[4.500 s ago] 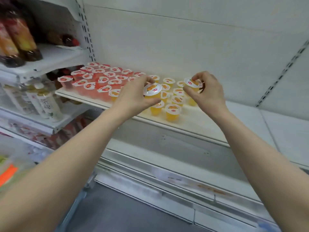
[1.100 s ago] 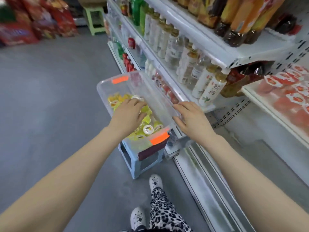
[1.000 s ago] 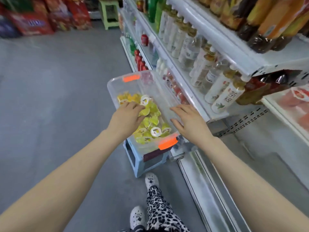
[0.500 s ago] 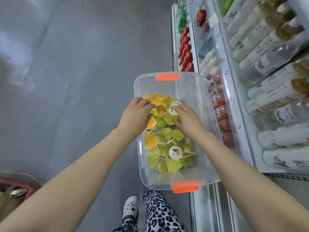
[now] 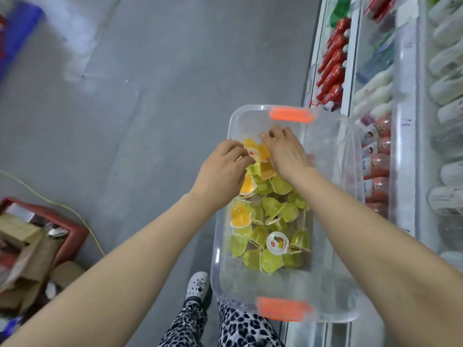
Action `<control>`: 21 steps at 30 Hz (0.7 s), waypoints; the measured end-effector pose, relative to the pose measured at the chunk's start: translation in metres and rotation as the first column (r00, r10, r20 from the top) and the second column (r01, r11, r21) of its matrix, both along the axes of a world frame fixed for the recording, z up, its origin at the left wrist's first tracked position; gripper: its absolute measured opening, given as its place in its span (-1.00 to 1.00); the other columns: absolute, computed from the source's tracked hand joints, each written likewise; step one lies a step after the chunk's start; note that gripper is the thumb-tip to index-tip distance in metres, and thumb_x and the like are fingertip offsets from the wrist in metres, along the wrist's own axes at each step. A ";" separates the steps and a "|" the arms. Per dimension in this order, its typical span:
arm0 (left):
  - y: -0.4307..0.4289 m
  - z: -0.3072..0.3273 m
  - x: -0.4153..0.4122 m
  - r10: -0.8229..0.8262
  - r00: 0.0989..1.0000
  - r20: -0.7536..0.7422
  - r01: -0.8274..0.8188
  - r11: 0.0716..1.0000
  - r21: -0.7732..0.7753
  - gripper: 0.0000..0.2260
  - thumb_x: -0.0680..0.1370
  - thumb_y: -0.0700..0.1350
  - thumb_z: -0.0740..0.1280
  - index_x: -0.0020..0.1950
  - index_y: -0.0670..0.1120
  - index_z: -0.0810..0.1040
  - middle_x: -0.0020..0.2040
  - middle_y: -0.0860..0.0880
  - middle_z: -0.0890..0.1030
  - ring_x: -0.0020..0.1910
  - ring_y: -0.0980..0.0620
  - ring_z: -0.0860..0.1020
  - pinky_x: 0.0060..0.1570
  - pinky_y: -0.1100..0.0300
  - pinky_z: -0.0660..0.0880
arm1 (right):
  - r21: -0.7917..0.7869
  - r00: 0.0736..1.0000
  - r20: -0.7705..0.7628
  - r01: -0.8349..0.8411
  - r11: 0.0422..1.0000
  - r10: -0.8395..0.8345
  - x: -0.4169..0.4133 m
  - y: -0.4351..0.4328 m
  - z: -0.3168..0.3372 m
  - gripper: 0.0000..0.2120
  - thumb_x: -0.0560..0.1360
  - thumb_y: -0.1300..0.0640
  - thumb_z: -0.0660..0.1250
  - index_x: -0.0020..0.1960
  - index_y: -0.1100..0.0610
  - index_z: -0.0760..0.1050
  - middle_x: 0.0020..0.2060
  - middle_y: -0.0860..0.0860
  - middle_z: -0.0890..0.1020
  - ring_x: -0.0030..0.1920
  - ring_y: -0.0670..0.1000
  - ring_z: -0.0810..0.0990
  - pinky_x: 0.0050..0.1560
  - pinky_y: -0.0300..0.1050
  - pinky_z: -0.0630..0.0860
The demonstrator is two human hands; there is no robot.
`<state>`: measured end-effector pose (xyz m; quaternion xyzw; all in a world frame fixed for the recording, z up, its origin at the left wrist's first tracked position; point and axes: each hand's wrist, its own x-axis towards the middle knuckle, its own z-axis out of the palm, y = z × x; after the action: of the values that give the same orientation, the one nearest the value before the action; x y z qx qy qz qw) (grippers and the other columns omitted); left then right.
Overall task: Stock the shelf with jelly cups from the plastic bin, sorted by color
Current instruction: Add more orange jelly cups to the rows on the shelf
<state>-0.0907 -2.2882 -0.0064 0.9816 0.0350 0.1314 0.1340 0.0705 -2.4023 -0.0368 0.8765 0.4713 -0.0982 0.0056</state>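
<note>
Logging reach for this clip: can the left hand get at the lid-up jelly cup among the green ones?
Probably yes. The lid-up jelly cup sits on top of the pile in the open plastic bin, uncovered; the left hand is beyond it, with nothing between.

A red crate point(image 5: 71, 226) filled with cardboard point(image 5: 20, 232) is seen at 8 o'clock on the grey floor point(image 5: 150, 71). Red bottles point(image 5: 333, 63) are ranged at 1 o'clock; a white shoe point(image 5: 198, 286) and leopard-print trousers point(image 5: 185, 326) are seen at 6 o'clock.
</note>
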 end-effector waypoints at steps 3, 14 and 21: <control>0.000 0.002 0.000 0.008 0.999 -0.038 -0.007 1.000 0.022 -0.78 0.47 -0.21 0.34 0.08 -0.11 0.66 0.01 -0.06 0.64 0.13 -0.14 0.52 0.22 0.08 0.43 | -0.052 0.996 0.004 0.084 0.995 -0.084 0.003 -0.009 0.003 -0.65 0.48 0.18 0.39 0.24 0.19 0.45 0.17 0.18 0.42 0.13 0.23 0.40 0.05 0.09 0.41; -0.017 0.017 0.068 0.019 0.916 -0.400 0.053 0.984 0.169 -0.66 0.52 -0.25 0.34 0.29 -0.08 0.48 0.28 -0.08 0.45 0.27 -0.12 0.39 0.13 0.11 0.40 | 0.056 0.921 -0.193 0.355 0.933 -0.339 -0.026 -0.082 0.006 -0.41 0.51 0.06 0.39 0.46 0.10 0.25 0.30 0.20 0.47 0.26 0.23 0.45 0.25 0.08 0.40; -0.029 -0.016 0.111 0.026 0.705 -0.709 0.233 0.935 0.267 -0.66 0.58 -0.18 0.25 0.36 -0.05 0.44 0.37 -0.06 0.35 0.37 -0.11 0.28 0.22 0.02 0.39 | 0.141 0.879 -0.248 0.448 0.883 -0.407 -0.036 -0.099 -0.002 -0.44 0.57 0.10 0.28 0.52 -0.05 0.18 0.28 0.21 0.41 0.12 0.23 0.50 0.13 0.08 0.48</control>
<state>0.0202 -2.3168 -0.0222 0.9654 0.0043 -0.2554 -0.0520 0.0347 -2.5012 -0.0387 0.9398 0.2704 -0.1432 -0.1519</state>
